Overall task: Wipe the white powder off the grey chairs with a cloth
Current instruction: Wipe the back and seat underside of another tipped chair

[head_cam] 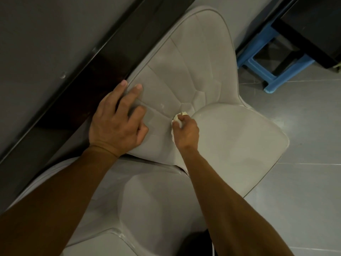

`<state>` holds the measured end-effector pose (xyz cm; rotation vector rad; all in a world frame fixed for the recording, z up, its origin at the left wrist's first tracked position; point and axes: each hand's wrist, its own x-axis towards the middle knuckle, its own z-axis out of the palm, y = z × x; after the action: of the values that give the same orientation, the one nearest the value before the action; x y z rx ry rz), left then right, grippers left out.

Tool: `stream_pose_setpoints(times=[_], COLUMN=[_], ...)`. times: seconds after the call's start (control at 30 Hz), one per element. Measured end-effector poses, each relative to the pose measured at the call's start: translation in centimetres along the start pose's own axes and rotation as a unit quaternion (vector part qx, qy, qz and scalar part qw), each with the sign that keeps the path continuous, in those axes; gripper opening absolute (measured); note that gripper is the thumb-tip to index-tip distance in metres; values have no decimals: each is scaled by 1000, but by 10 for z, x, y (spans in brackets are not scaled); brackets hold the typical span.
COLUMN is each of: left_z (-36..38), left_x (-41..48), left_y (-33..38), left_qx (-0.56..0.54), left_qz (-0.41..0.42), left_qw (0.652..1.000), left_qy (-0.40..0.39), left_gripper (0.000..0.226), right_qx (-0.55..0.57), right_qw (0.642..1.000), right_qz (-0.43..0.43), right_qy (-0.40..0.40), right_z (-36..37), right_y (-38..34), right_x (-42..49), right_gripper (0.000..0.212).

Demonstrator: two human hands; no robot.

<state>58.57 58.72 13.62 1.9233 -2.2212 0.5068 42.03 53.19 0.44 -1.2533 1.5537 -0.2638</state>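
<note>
Chairs [186, 71] pale grey, stitched panel seams; cloth [181, 115] cream-white; stool [271, 71] light blue; floor [304, 145] grey tile.

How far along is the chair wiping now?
Done: the far grey padded chair looks clean up top. In hand: right hand presses a small white cloth into its crease; left hand rests on its back. Left: white specks nearby, powder on the nearer grey chair.

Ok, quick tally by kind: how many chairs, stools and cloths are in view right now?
Grey chairs: 2, the far one and the near one
Blue plastic stool: 1
Cloth: 1, bunched in the right hand
Total: 4
</note>
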Motion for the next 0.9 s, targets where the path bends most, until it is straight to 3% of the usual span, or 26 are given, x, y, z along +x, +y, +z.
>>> stream_pose_setpoints(times=[0.07,0.2,0.33,0.47,0.57,0.7,0.77,0.9], left_z=[0,0,1,0,0,0,-1,-1], left_x=[-1,0,-1,0,-1,0,0,0], left_y=[0,1,0,1,1,2,2,1], left_qx=[1,-1,10,14,9,23,27,28], left_qz=[0,1,0,-5,-7,1,2,2], left_qw=[1000,1000,1000,1000,1000,1000,1000,1000], left_qy=[-2,-5,-10,-11,-1,1,-2,4], left_gripper=[16,16,16,17,17,16,16,18], right_qx=[37,115,91,-61,-54,79,90,23], right_qw=[995,951,968,990,995,983,975,992], right_qz=[-83,-280,-227,-127,-79,-159,-200,-121], right_qy=[41,66,48,-3,0,52,42,24], right_z=[-10,-2,16,-1,-15,-6,11,32], right_y=[-12,-43,-37,-2,13,-1,-1,31], right_x=[-14,-57,-47,-19,-19,-44,-58,-46], right_gripper=[26,27,31,30,29,30,32,32])
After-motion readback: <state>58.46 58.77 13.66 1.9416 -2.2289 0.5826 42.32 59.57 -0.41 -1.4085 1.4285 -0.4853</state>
